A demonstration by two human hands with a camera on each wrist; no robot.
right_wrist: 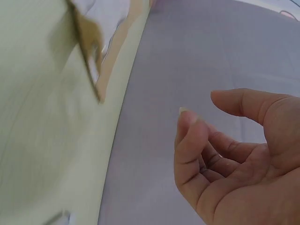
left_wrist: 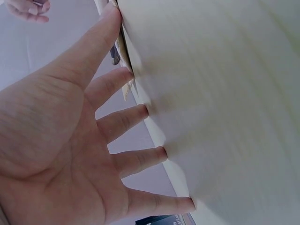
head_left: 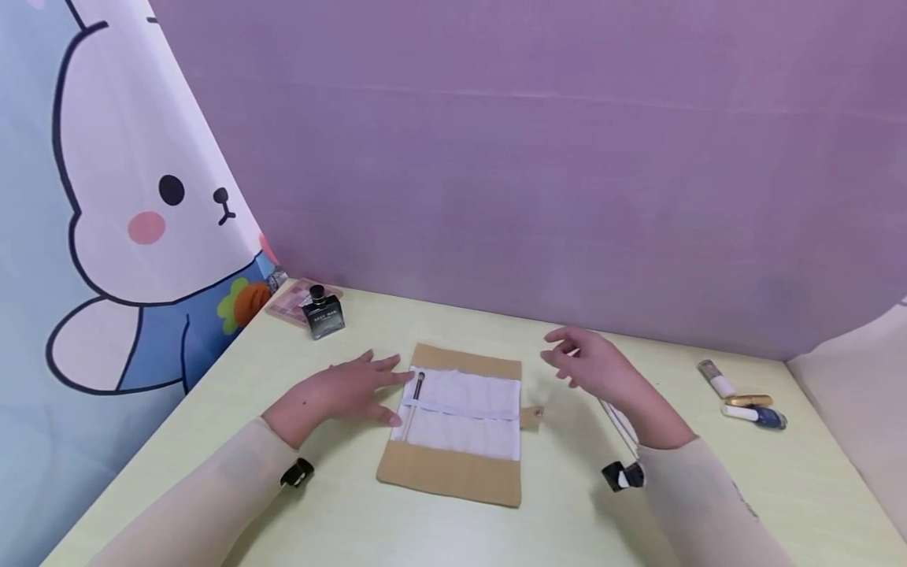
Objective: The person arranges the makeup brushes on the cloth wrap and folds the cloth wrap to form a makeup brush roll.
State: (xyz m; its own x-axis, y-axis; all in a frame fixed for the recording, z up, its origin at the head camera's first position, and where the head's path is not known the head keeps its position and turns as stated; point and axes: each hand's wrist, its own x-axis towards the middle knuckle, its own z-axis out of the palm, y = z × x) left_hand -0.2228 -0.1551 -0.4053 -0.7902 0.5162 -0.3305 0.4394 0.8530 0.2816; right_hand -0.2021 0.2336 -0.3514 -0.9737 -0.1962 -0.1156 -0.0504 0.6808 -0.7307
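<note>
Resting left hand (head_left: 347, 392), hovering right hand (head_left: 595, 367)

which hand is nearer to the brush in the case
Left. The left hand is right beside the brush, fingers at the left edge of the case; the right hand hovers beyond the case's right edge, farther off.

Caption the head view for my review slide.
Left hand rests at the left edge of an open tan pouch holding one brush; right hand, empty, hovers beside it.
</note>
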